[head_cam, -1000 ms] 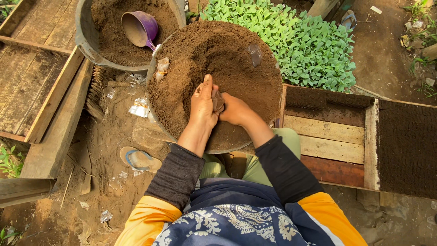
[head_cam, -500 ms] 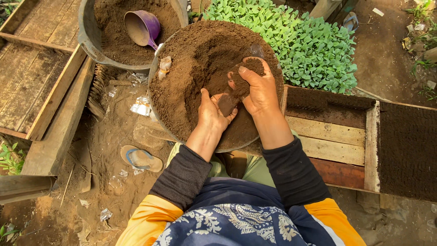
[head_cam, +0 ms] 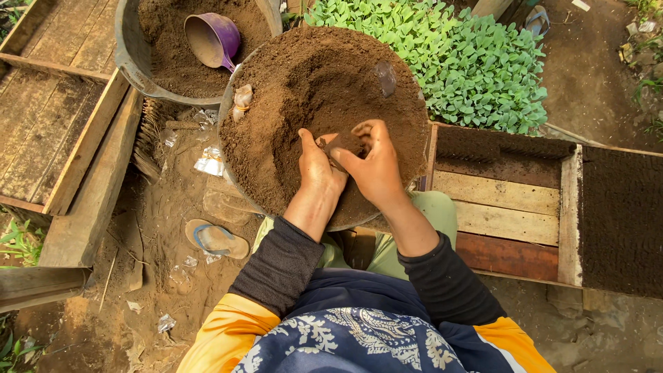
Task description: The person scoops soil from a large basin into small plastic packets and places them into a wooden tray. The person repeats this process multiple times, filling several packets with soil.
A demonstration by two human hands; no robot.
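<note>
Two hands, the left hand [head_cam: 316,169] and the right hand [head_cam: 374,166], meet over one small soil-filled bag [head_cam: 338,146]. Two round basins of soil are in view: the near basin [head_cam: 276,131] and the far basin [head_cam: 131,59]. One purple scoop [head_cam: 213,39], one sandal [head_cam: 215,239], one bed of green seedlings [head_cam: 469,62].

Soft, warm daylight falls evenly; shadows are faint, no glare. The picture is sharp throughout, with slight wide-angle bending at the edges.

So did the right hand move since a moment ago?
Yes. The right hand came back from near the far rim of the soil basin, toward the left hand.
</note>
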